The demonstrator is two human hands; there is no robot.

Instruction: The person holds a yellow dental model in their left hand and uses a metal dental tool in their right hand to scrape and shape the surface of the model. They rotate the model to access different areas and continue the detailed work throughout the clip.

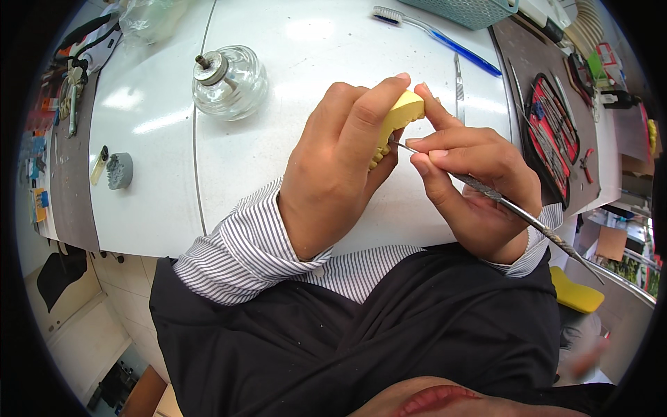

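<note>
A yellow dental cast (pixel 405 106) with a row of teeth along its lower side is gripped in my left hand (pixel 340 149), the fingers wrapped round its back. My right hand (pixel 483 174) pinches a slim metal dental carver (pixel 511 206) like a pen. The carver's thin tip meets the inner side of the cast near the teeth; whether it touches is hard to make out. Its other pointed end sticks out past my right wrist. One finger of my right hand rests against the cast's right end.
A glass spirit lamp (pixel 229 83) stands left of my hands, with a grey cup-like block (pixel 120 171) farther left. Beyond my right hand lie a scalpel (pixel 459 87) and a blue toothbrush (pixel 445 40). An open red-and-black instrument case (pixel 552 139) sits at the right, a teal basket (pixel 465 10) at the back.
</note>
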